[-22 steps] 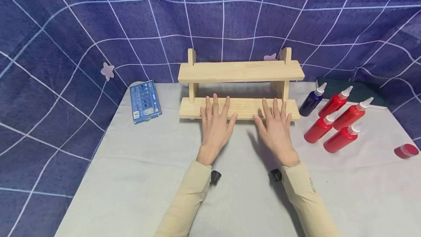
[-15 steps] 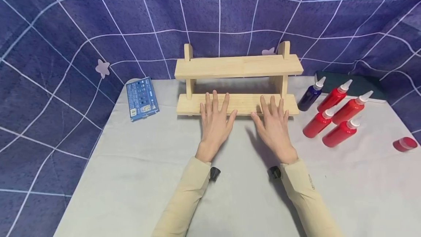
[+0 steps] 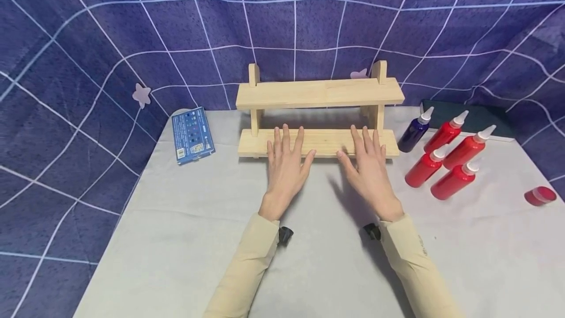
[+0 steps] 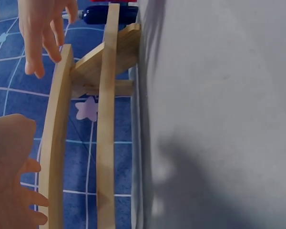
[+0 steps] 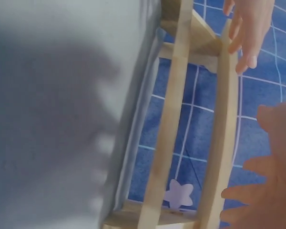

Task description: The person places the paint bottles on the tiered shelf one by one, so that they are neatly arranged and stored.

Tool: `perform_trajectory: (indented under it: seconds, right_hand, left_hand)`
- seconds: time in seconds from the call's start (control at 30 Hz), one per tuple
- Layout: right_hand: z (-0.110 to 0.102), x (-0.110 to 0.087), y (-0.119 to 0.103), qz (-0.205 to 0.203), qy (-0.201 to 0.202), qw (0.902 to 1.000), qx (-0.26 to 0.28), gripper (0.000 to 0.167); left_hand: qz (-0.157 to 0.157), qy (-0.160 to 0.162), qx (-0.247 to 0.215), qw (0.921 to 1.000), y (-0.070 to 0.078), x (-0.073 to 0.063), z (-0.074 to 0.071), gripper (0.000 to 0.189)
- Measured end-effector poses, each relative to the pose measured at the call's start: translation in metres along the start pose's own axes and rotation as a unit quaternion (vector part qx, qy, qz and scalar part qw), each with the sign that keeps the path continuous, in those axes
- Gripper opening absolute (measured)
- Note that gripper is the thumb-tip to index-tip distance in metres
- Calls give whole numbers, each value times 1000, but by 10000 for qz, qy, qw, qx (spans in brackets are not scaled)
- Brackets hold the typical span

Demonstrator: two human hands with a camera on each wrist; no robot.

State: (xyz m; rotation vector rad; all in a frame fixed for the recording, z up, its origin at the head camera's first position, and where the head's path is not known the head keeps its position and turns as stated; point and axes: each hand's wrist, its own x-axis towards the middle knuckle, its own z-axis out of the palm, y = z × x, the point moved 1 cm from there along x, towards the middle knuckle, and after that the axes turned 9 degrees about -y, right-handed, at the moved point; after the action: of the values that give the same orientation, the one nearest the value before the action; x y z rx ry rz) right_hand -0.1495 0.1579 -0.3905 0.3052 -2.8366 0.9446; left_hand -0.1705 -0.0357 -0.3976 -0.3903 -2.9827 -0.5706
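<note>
A two-tier wooden shelf rack (image 3: 320,93) stands at the back of the table. My left hand (image 3: 286,168) and right hand (image 3: 370,173) are held palm down in front of it, fingers straight and spread, holding nothing. In the head view their fingertips overlap the lower shelf board (image 3: 326,142). The left wrist view shows the left hand (image 4: 12,167) raised off the table, around the height of the upper board (image 4: 55,143). From the right wrist view, the right hand (image 5: 271,176) hovers likewise, with the left hand (image 5: 252,26) across from it.
Right of the rack stand a dark blue bottle (image 3: 413,135) and several red bottles (image 3: 465,153) with white nozzle caps. A red jar (image 3: 539,196) sits at far right, and a dark green flat item (image 3: 481,117) lies behind. A blue box (image 3: 192,135) lies left. Blue curtain (image 3: 273,23) hangs behind.
The head view shifts slightly up and down. Both hands stay in nearly the same place over the front of the rack, and the rack and bottles stand as before.
</note>
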Motion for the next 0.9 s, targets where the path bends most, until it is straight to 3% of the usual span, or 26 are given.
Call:
perform_trajectory:
  seconds: [0.4, 0.67, 0.9]
  right_hand:
    - [-39, -5, -1, -484, 727, 9953, 426, 67]
    - [-66, -13, 0, -489, 1042, 9919, 532, 69]
    - [-88, -21, 8, -597, 1721, 9821, 487, 68]
  left_hand:
    - [-46, 257, -524, 9983, -13, 0, -28, 64]
    - [-92, 544, -886, 9945, -25, 0, -44, 62]
    - [-60, 821, -1290, 9882, -35, 0, -51, 61]
